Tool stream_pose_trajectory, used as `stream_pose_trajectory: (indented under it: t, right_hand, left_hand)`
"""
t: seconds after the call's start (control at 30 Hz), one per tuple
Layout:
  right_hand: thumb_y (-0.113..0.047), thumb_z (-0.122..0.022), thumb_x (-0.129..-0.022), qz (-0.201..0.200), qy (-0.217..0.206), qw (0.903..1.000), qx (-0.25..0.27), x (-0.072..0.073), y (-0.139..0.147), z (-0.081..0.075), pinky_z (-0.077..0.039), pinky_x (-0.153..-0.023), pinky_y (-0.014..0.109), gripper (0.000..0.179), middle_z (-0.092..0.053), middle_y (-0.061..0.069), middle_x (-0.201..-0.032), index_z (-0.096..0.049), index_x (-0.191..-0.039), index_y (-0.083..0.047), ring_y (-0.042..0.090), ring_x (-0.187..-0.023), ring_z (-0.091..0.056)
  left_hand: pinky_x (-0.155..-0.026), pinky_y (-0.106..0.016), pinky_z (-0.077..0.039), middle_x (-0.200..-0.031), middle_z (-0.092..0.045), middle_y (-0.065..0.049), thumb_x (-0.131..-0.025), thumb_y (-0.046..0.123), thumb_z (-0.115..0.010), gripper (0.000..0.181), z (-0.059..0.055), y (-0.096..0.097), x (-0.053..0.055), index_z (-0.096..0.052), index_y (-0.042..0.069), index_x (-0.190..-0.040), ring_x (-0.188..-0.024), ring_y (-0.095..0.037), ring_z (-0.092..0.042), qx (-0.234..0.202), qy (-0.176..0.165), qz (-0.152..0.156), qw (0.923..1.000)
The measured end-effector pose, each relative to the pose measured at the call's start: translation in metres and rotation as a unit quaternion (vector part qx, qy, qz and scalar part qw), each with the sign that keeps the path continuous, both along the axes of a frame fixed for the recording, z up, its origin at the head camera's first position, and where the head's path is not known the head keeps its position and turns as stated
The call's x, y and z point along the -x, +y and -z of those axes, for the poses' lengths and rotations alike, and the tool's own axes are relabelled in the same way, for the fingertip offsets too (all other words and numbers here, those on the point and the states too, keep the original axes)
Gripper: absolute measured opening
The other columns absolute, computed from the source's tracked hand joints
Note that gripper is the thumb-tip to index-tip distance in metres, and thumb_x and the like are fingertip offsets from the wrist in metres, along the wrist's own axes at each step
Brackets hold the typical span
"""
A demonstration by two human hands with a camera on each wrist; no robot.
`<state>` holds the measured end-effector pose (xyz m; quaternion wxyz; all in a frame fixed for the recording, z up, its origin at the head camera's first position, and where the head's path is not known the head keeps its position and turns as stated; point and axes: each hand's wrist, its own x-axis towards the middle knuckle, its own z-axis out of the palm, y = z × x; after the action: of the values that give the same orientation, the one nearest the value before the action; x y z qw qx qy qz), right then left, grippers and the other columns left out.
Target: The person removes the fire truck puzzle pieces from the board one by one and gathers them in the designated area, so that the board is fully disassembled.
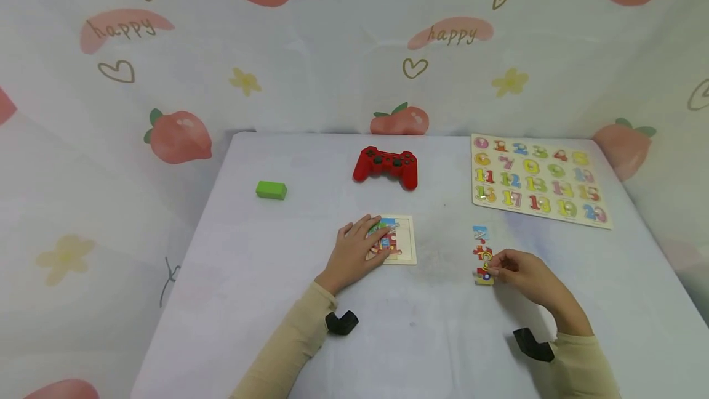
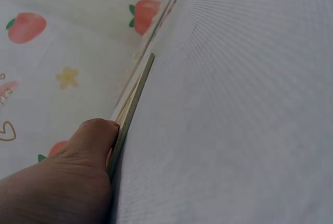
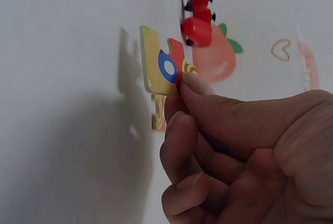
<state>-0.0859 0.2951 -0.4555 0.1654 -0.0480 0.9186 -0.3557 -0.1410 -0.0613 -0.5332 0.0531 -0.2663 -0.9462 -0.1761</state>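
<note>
My left hand (image 1: 351, 254) lies spread over the left part of a small square wooden jigsaw tray (image 1: 408, 242), its fingers over the colourful pieces there. The tray's right strip shows bare pale wood. In the left wrist view the thumb (image 2: 93, 138) rests against the tray's edge. My right hand (image 1: 523, 276) pinches a jigsaw piece (image 3: 169, 67) between thumb and fingers; it is yellow and red with a blue ring, tilted above the table in the right wrist view. Beyond it in the head view lie a blue piece (image 1: 480, 232) and a red piece (image 1: 482, 252).
A red game controller (image 1: 386, 165) lies behind the tray. At the back right is a number puzzle board (image 1: 543, 180) with knobbed numerals. A green block (image 1: 271, 190) sits to the left. Printed cloth hangs behind the white table (image 1: 244, 325).
</note>
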Motion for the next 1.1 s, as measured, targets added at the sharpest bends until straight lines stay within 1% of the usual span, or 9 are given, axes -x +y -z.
stream_pose_trajectory:
  t: [0.17,0.33,0.47,0.6,0.7,0.9,1.0,1.1]
  right_hand:
    - [-0.026,-0.066,-0.090,0.010,-0.020,0.9997,-0.013,-0.003,0.008,0.005,-0.041,-0.064,0.023,0.022,-0.062,0.001,-0.087,-0.063,-0.097,-0.006,0.011,-0.076,-0.049]
    - [-0.026,-0.066,-0.091,0.014,-0.027,0.9995,-0.013,-0.001,0.009,0.012,-0.042,-0.067,0.024,0.022,-0.063,0.001,-0.087,-0.063,-0.098,-0.005,0.014,-0.080,-0.051]
    - [-0.025,-0.066,-0.091,0.024,-0.019,0.9992,-0.025,-0.001,0.008,0.015,-0.042,-0.066,0.025,0.021,-0.063,0.001,-0.086,-0.063,-0.097,-0.005,0.015,-0.080,-0.051]
    - [-0.022,-0.066,-0.091,0.036,-0.006,0.9988,-0.032,-0.001,0.006,0.016,-0.041,-0.063,0.024,0.018,-0.063,0.001,-0.083,-0.063,-0.096,-0.005,0.014,-0.076,-0.050]
    - [-0.020,-0.066,-0.091,0.038,0.001,0.9987,-0.034,-0.002,0.006,0.017,-0.041,-0.062,0.024,0.016,-0.062,0.001,-0.082,-0.063,-0.095,-0.006,0.013,-0.074,-0.050]
    - [-0.019,-0.067,-0.090,0.035,0.004,0.9984,-0.044,-0.005,0.005,0.014,-0.041,-0.061,0.025,0.016,-0.061,0.001,-0.082,-0.061,-0.096,-0.006,0.015,-0.074,-0.050]
    - [-0.018,-0.067,-0.089,0.033,0.027,0.9970,-0.064,-0.007,0.004,0.011,-0.042,-0.060,0.025,0.014,-0.061,0.001,-0.083,-0.061,-0.096,-0.006,0.015,-0.074,-0.050]
    - [-0.016,-0.066,-0.090,0.026,0.071,0.9940,-0.079,-0.005,-0.002,0.005,-0.042,-0.058,0.025,0.012,-0.060,0.000,-0.082,-0.061,-0.095,-0.007,0.013,-0.072,-0.051]
  left_hand:
    - [-0.108,-0.048,-0.028,-0.151,-0.037,0.003,-0.094,0.057,-0.046,0.054,-0.003,-0.001,0.002,-0.045,0.032,-0.143,-0.142,-0.017,-0.027,0.009,-0.004,-0.003,0.9999]
    - [-0.107,-0.049,-0.028,-0.150,-0.039,0.002,-0.093,0.056,-0.048,0.054,-0.004,-0.002,0.003,-0.047,0.031,-0.141,-0.142,-0.018,-0.028,-0.001,0.001,0.000,1.0000]
    - [-0.107,-0.049,-0.028,-0.150,-0.038,0.003,-0.094,0.057,-0.047,0.054,-0.002,-0.002,0.003,-0.046,0.032,-0.142,-0.142,-0.017,-0.028,0.003,0.003,0.002,1.0000]
    - [-0.107,-0.049,-0.028,-0.151,-0.037,0.004,-0.094,0.058,-0.046,0.054,-0.001,-0.002,0.004,-0.045,0.033,-0.142,-0.142,-0.016,-0.026,0.009,0.000,-0.001,1.0000]
    - [-0.108,-0.048,-0.028,-0.151,-0.037,0.004,-0.093,0.058,-0.045,0.055,0.000,-0.001,0.004,-0.044,0.034,-0.143,-0.143,-0.016,-0.026,0.013,-0.002,-0.004,0.9999]
    - [-0.108,-0.048,-0.027,-0.152,-0.036,0.004,-0.094,0.057,-0.046,0.054,0.000,0.000,0.003,-0.044,0.033,-0.143,-0.143,-0.016,-0.026,0.012,-0.008,-0.005,0.9999]
    - [-0.108,-0.049,-0.027,-0.152,-0.036,0.004,-0.094,0.056,-0.047,0.055,-0.001,0.000,0.002,-0.044,0.032,-0.143,-0.143,-0.017,-0.026,0.007,-0.014,-0.001,0.9999]
    - [-0.107,-0.050,-0.028,-0.152,-0.036,0.002,-0.094,0.055,-0.048,0.053,-0.002,0.000,0.000,-0.045,0.033,-0.142,-0.142,-0.019,-0.027,-0.002,-0.011,0.003,0.9999]
